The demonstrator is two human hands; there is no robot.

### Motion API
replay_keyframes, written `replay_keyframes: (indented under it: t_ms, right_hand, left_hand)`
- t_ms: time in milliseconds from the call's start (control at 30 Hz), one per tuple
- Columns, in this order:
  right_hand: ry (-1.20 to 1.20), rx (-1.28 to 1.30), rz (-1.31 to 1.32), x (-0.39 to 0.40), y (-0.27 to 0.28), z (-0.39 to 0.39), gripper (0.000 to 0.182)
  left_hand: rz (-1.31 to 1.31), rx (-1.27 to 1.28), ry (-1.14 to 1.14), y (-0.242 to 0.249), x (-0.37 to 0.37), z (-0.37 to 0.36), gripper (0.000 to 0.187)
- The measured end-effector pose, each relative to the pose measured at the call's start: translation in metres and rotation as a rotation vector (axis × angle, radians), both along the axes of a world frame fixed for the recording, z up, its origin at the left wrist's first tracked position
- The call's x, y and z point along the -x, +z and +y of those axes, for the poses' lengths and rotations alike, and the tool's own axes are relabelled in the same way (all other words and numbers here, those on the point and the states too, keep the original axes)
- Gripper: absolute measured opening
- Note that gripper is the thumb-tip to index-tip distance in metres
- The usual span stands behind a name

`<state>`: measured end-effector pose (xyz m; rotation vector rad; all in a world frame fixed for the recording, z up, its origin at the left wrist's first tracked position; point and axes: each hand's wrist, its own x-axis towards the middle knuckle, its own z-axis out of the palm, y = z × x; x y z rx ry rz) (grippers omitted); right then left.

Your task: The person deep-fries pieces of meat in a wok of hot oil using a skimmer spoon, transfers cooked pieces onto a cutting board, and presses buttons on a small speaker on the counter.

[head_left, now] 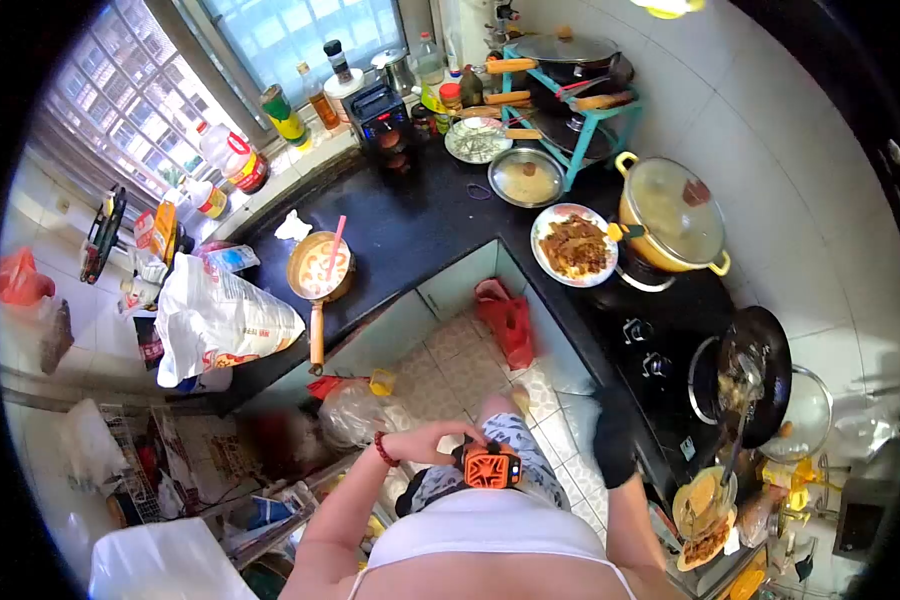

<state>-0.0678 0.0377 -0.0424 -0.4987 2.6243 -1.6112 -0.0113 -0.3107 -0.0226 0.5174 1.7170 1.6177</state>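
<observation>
At waist level, my left hand [435, 441] has its fingers closed at the left edge of an orange and black device [490, 468]. A red beaded bracelet is on that wrist. My right hand [613, 442] is covered in black, beside the front edge of the counter below the stove; its fingers cannot be made out. To its right, a black wok [755, 375] with a metal utensil stands on the stove. A plate of browned food [576, 246] lies on the counter farther up, next to a lidded yellow pot [673, 212].
A wooden-handled pan [320, 267] with a pink utensil sits on the black counter [400, 215], near a large white bag [220, 320]. Lidded pans fill a teal rack [585, 130]. A red bag [505, 322] is on the floor. Bottles line the windowsill.
</observation>
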Motion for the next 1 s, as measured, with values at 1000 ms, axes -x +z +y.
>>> replay_keyframes:
  t_ms: [1000]
  right_hand:
    - [0.986, 0.098, -1.166, 0.252, -0.07, -0.237, 0.071]
  left_hand:
    - [1.332, 1.108, 1.148, -0.045, 0.471, -0.32, 0.052]
